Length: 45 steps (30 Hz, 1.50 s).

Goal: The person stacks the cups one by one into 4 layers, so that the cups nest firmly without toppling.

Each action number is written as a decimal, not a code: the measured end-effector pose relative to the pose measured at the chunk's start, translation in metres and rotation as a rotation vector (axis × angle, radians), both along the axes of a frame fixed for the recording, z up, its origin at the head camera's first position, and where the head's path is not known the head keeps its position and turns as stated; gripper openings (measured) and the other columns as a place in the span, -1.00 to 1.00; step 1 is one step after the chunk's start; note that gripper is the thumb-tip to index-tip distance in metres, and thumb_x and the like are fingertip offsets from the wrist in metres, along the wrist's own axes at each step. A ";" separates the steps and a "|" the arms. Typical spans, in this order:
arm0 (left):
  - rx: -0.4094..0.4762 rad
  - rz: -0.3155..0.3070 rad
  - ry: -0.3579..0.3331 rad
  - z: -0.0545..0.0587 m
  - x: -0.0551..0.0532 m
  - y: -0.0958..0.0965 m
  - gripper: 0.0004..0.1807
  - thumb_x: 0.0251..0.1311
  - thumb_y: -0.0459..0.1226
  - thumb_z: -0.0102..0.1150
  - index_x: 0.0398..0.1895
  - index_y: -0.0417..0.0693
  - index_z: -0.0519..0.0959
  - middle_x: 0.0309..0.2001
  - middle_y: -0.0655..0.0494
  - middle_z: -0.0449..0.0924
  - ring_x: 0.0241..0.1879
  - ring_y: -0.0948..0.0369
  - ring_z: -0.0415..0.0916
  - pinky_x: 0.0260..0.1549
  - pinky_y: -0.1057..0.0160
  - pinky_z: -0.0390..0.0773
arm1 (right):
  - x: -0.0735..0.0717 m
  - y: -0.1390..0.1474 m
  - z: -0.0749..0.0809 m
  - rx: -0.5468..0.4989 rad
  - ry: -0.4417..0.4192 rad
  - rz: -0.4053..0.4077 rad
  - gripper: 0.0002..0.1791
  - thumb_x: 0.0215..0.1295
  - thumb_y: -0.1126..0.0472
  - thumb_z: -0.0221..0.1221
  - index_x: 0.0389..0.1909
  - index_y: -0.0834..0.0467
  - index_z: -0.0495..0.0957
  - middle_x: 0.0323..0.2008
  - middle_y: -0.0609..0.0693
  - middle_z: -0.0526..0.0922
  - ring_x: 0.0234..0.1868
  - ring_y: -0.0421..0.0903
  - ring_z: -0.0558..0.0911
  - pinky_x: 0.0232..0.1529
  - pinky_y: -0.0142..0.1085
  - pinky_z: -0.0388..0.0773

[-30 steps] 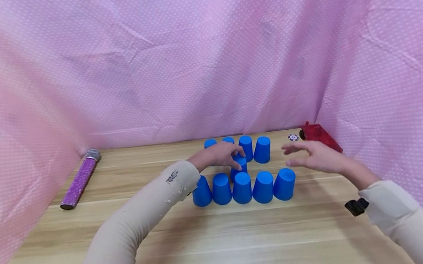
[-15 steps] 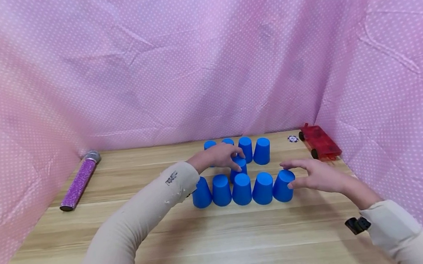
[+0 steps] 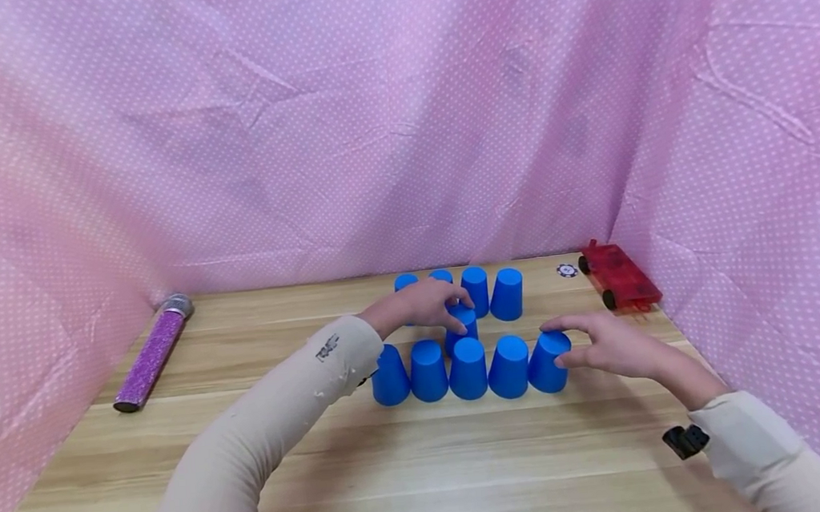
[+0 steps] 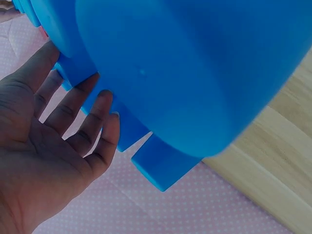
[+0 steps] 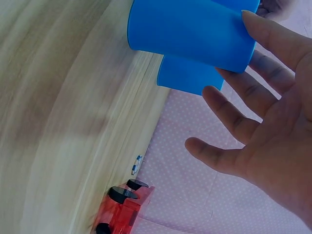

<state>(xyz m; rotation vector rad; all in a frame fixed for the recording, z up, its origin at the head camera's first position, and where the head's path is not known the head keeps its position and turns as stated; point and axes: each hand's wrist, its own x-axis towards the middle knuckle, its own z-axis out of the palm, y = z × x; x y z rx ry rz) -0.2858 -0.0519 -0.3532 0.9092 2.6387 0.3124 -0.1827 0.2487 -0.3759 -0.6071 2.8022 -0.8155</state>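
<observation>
Upside-down blue plastic cups stand in two rows in the head view, with a single cup between the rows. My left hand holds that middle cup, thumb on its near side and fingers at its far side. In the left wrist view a front-row cup fills much of the picture beside the left hand. My right hand is at the right-end cup of the front row, thumb and index finger on either side near its top. The right wrist view shows the right hand's other fingers spread away from this cup.
Behind stands the back row of cups, partly hidden by the left hand. A poker chip and a red toy car lie at the back right. A purple glitter microphone lies left. Pink dotted cloth surrounds the wooden table.
My right hand has come down and toward me from beside the back row to the right-end front cup. My left hand has stayed at the middle cup.
</observation>
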 end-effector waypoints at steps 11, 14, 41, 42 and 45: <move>0.079 0.051 0.011 0.035 -0.004 -0.020 -0.41 0.26 0.02 0.32 0.35 0.16 0.48 0.28 0.00 0.54 0.31 0.02 0.45 0.26 -0.09 0.51 | -0.002 0.001 0.001 0.007 0.000 -0.019 -0.38 0.22 0.01 0.38 0.29 0.09 0.52 0.26 0.19 0.58 0.29 0.30 0.52 0.17 0.24 0.53; 0.127 0.086 0.017 0.052 -0.006 -0.028 -0.40 0.27 0.00 0.30 0.37 0.13 0.46 0.30 -0.04 0.53 0.31 -0.02 0.46 0.25 -0.11 0.51 | -0.002 0.001 0.002 0.008 0.002 -0.020 -0.37 0.22 0.01 0.38 0.30 0.10 0.51 0.26 0.20 0.57 0.30 0.30 0.51 0.18 0.26 0.51; 0.161 0.287 0.194 0.062 -0.047 -0.058 -0.35 0.36 0.00 0.20 0.42 -0.09 0.39 0.30 -0.09 0.52 0.29 -0.02 0.48 0.26 -0.02 0.52 | -0.003 0.001 -0.002 -0.003 -0.036 -0.011 -0.36 0.23 0.01 0.37 0.30 0.13 0.50 0.28 0.21 0.56 0.31 0.31 0.50 0.17 0.22 0.54; 0.157 0.285 0.201 0.062 -0.047 -0.058 -0.35 0.36 0.00 0.20 0.42 -0.09 0.39 0.30 -0.09 0.53 0.28 -0.02 0.49 0.26 -0.02 0.52 | -0.003 0.001 -0.001 -0.005 -0.038 -0.009 -0.36 0.23 0.01 0.37 0.31 0.13 0.50 0.28 0.22 0.56 0.30 0.32 0.50 0.16 0.22 0.54; 0.148 0.280 0.215 0.061 -0.048 -0.057 -0.35 0.37 0.02 0.18 0.42 -0.09 0.39 0.27 -0.09 0.55 0.26 -0.01 0.50 0.24 -0.01 0.54 | -0.003 0.000 0.001 -0.007 -0.036 -0.005 -0.36 0.24 0.00 0.37 0.31 0.13 0.50 0.27 0.22 0.56 0.30 0.31 0.51 0.15 0.21 0.56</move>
